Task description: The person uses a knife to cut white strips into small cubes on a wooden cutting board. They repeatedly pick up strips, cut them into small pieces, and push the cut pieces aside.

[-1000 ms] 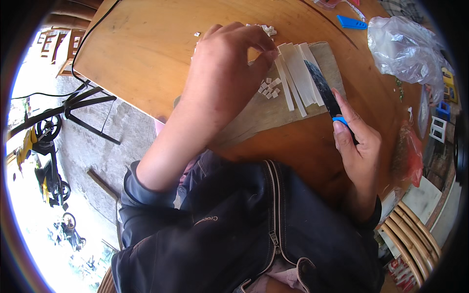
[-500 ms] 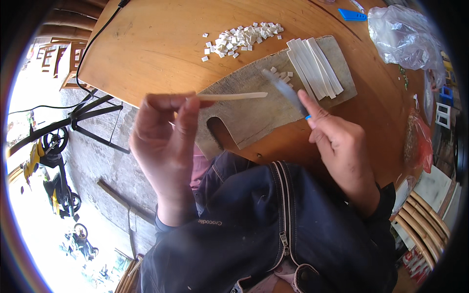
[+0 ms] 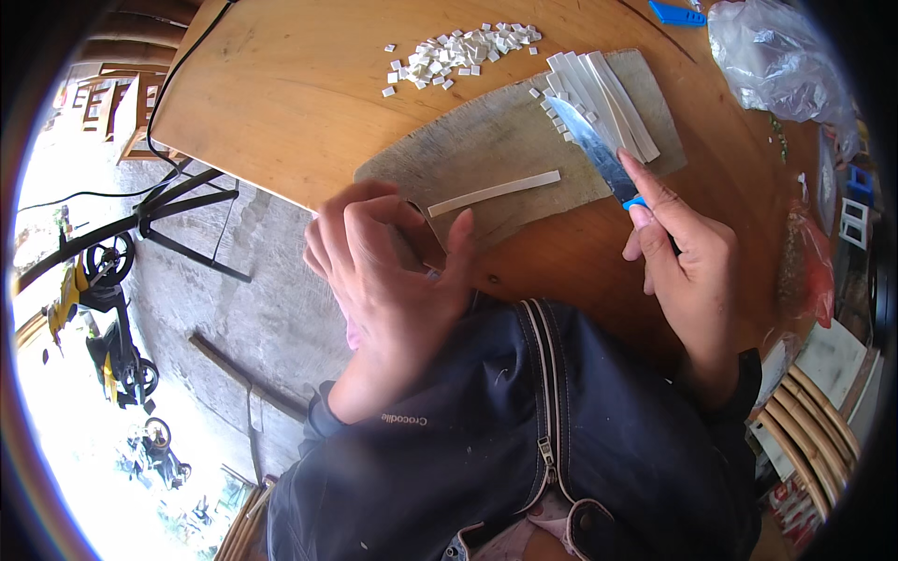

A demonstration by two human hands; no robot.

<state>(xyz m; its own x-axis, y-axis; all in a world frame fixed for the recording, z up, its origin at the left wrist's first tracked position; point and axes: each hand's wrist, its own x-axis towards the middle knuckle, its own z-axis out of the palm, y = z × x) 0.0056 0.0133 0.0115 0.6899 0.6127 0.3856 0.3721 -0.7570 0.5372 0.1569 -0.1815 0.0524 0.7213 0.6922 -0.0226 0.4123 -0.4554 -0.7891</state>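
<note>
My right hand [image 3: 683, 252] grips a knife [image 3: 599, 154] by its handle, index finger laid along the back of the blade. The blade's tip is over a few small cut pieces [image 3: 564, 126] on the worn wooden board [image 3: 398, 168]. A single thin whitish strip [image 3: 496, 192] lies flat on the board. My left hand [image 3: 388, 257] is just off the strip's near-left end, thumb and fingers apart, with nothing seen in it. Beyond the knife, several long white strips [image 3: 599, 93] lie side by side on the board's right part.
A heap of small white squares [image 3: 458, 56] is spread on the wooden table [image 3: 281, 103] behind the board. At the far right are a clear plastic bag [image 3: 776, 56], a blue plastic object [image 3: 676, 13] and a reddish bag [image 3: 812, 271]. A black cable [image 3: 178, 84] runs over the table's left edge.
The strip that my left hand held up now lies on the board, let go. That hand moved right and nearer its edge. My right hand shifted right with the knife.
</note>
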